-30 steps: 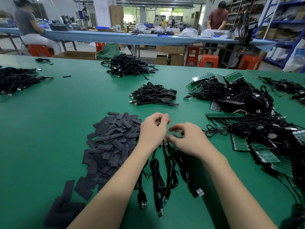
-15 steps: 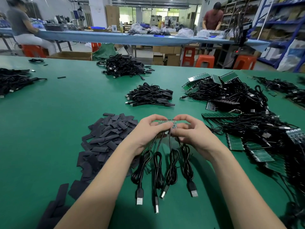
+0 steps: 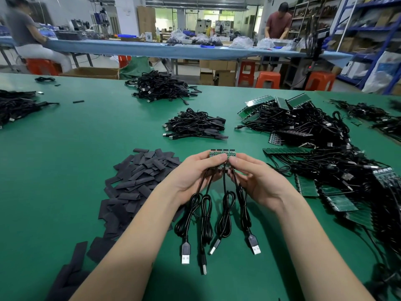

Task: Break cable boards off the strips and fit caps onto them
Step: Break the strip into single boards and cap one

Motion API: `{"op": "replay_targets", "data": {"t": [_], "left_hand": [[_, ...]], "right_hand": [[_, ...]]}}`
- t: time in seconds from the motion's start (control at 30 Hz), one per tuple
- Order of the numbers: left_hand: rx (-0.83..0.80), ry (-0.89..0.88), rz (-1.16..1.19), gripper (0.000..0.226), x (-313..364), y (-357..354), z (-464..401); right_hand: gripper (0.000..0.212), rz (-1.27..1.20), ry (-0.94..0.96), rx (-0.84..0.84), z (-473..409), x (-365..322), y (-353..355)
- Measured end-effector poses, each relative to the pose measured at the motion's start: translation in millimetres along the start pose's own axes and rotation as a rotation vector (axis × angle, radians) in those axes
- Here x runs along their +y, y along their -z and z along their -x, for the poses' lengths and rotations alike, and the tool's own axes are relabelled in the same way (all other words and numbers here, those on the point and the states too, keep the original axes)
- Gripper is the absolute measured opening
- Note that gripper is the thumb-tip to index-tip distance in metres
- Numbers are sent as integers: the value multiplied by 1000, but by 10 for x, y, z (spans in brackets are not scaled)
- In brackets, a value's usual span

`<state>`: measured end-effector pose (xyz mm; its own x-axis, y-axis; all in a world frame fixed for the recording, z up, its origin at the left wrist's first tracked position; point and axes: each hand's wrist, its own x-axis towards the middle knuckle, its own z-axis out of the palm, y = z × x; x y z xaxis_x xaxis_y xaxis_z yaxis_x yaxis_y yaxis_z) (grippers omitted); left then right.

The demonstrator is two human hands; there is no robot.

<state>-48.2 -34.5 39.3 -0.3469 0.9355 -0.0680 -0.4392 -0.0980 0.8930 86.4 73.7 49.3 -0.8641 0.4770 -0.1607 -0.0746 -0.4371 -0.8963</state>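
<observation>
A short strip of small green cable boards (image 3: pixel 222 153) is lifted above the green table. My left hand (image 3: pixel 195 177) pinches its left part and my right hand (image 3: pixel 258 181) pinches its right part, thumbs meeting at the middle. Several black USB cables (image 3: pixel 225 213) hang from the boards, their plugs lying on the table near me. A heap of flat black caps (image 3: pixel 138 181) lies to the left of my left hand. More board strips with cables (image 3: pixel 321 157) are piled at the right.
Bundles of black cables lie ahead (image 3: pixel 195 124), further back (image 3: pixel 160 85) and at the far left (image 3: pixel 15 105). The green table (image 3: pixel 76 135) ends at an aisle with orange stools (image 3: pixel 268 80). Two people work at a long blue bench (image 3: pixel 152 49).
Both hands have lifted the board strip from the table and brought it up toward me. The cables now hang straight below it, and my thumbs have closed together on the strip.
</observation>
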Motion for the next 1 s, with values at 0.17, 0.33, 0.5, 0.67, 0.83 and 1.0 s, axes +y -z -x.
{"op": "replay_targets", "data": {"t": [0.17,0.33,0.5,0.67,0.83,1.0], "left_hand": [[-90,-21,49,23,2,-15,33],[-156,-41,114,18,-5,-33,62],[-173,-33,152,18,9,-52,35],[332,-194,-750,30,-132,23,-48],[418,-510,-1125,18,-247,-35,-72],[253,-144,-235,19,-200,-243,-88]], "right_hand": [[11,-113,-64,-30,51,4,-10],[23,-308,-146,-57,56,45,-59],[29,-347,-124,-166,63,16,-29],[28,-83,-35,-11,96,-163,79],[37,177,61,137,77,-235,20],[16,395,171,332,20,-175,-25]]}}
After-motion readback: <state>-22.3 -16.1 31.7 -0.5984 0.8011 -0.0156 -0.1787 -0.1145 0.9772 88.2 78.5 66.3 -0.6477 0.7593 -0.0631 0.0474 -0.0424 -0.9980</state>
